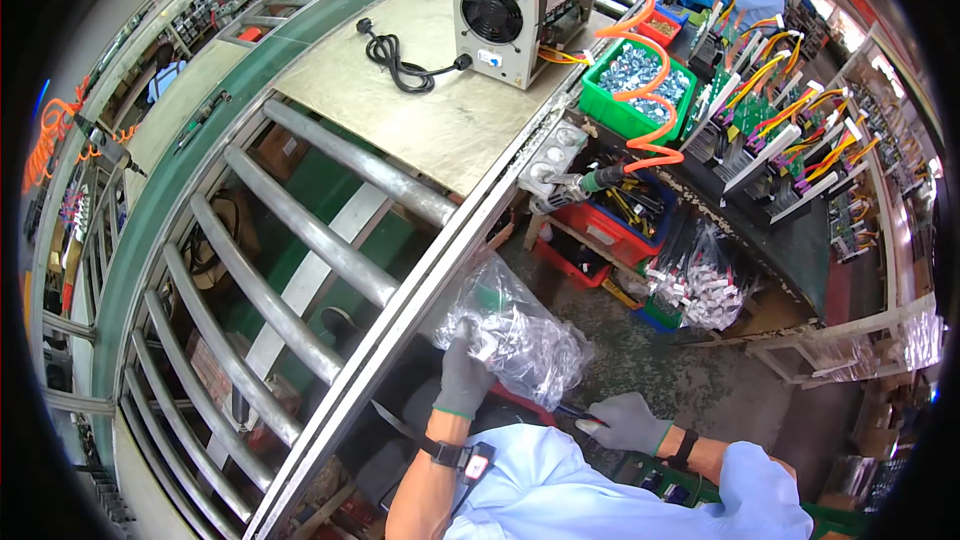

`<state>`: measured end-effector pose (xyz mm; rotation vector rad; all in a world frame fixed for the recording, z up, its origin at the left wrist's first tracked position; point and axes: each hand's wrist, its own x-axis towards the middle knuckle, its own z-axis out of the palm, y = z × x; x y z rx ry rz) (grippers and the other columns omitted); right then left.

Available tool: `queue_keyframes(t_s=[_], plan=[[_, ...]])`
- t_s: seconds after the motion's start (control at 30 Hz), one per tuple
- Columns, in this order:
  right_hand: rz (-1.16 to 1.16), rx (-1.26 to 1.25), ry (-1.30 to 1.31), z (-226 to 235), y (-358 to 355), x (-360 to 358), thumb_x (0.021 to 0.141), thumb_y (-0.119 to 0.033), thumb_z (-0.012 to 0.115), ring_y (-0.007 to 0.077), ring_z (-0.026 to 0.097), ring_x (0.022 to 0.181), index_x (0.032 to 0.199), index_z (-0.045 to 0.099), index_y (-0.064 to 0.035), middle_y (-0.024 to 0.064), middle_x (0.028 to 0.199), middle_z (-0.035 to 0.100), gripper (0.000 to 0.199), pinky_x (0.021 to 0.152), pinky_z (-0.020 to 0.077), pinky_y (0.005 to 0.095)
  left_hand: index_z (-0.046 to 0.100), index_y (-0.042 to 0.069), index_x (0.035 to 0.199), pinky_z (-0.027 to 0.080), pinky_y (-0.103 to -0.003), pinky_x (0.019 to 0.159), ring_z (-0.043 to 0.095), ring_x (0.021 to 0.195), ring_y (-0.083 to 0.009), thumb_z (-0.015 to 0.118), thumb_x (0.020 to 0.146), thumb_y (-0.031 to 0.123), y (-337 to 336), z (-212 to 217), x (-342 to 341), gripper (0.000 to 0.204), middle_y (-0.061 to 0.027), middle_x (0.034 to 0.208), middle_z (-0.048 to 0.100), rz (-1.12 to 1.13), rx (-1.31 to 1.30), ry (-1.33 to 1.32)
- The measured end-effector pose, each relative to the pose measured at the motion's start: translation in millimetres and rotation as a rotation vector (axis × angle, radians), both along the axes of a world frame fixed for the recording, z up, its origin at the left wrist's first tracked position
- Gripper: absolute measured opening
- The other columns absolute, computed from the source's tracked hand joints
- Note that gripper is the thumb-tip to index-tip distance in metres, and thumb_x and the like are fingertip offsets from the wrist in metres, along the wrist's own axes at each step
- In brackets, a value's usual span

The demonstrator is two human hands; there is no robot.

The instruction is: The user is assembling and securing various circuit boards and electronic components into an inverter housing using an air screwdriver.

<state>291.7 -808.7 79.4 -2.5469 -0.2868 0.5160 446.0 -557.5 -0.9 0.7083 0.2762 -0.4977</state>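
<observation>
Just below frame centre, clear plastic bag [525,345]: could tear and spill its contents if the thin film is tugged from one side.
Left gloved hand [464,378]: fingers against the bag's left side; how tightly closed, I cannot tell.
Right gloved hand [630,424]: below right of the bag, closed narrowly on a slim black item [574,412].
</observation>
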Motion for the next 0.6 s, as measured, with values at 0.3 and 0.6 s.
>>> queue_keyframes(t_s=[0.3, 0.6], plan=[[-0.333, -0.048, -0.128, -19, -73, -44, 0.096, -0.032, 0.060, 0.0443, 0.059, 0.067, 0.077, 0.060, -0.0056, 0.0208, 0.070, 0.058, 0.032, 0.060, 0.0444, 0.0518, 0.057, 0.001, 0.132, 0.051, -0.041, 0.101, 0.064, 0.115, -0.0278, 0.044, 0.103, 0.010, 42, -53, 14, 0.033, -0.0146, 0.130, 0.064, -0.092, 0.409, -0.372], [-1.187, -0.275, -0.473, -92, -253, 15, 0.101, -0.036, 0.046, 0.0490, 0.062, 0.094, 0.105, 0.062, -0.0005, 0.0288, 0.094, 0.066, 0.040, 0.079, 0.0466, 0.0550, 0.063, -0.001, 0.123, 0.056, -0.033, 0.085, 0.068, 0.096, -0.0204, 0.052, 0.096, 0.028, 78, 24, -29, 0.042, -0.0101, 0.109, 0.069, 0.021, 0.211, 0.218]])
